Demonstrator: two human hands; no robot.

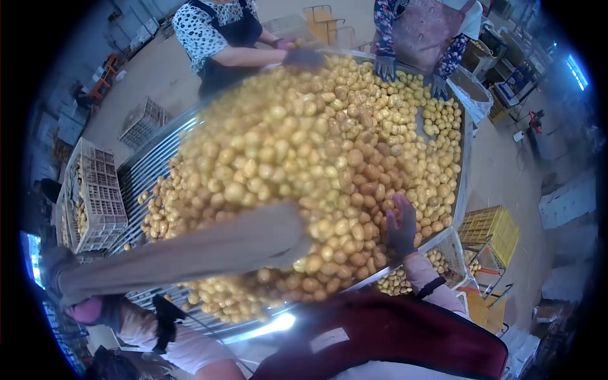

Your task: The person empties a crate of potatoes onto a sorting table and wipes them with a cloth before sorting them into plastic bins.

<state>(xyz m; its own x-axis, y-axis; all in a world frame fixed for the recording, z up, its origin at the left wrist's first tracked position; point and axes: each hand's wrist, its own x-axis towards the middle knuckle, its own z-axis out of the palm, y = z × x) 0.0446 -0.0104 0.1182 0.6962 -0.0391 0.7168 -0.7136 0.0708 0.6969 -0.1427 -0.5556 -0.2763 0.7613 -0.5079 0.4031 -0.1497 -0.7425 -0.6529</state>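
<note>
A broad heap of round, yellow-brown produce that looks like potatoes (278, 152) covers a metal sorting table (465, 171) in front of me. My left hand (95, 310), in a dark and pink glove, is at lower left, at the near end of a long grey-brown, board-like thing (183, 256). It appears gripped there, though my fingers are partly hidden. Its blurred far end reaches over the middle of the heap. My right hand (401, 225), gloved with pinkish fingers showing, is at the heap's right near edge, fingers apart, over browner pieces.
Across the table, one co-worker's gloved hand (304, 59) is over the heap; another's two gloved hands (384, 68) touch its far edge. Metal rollers (152, 168) show at left. Pale crates (101, 196) stand left, a yellow crate (487, 231) right.
</note>
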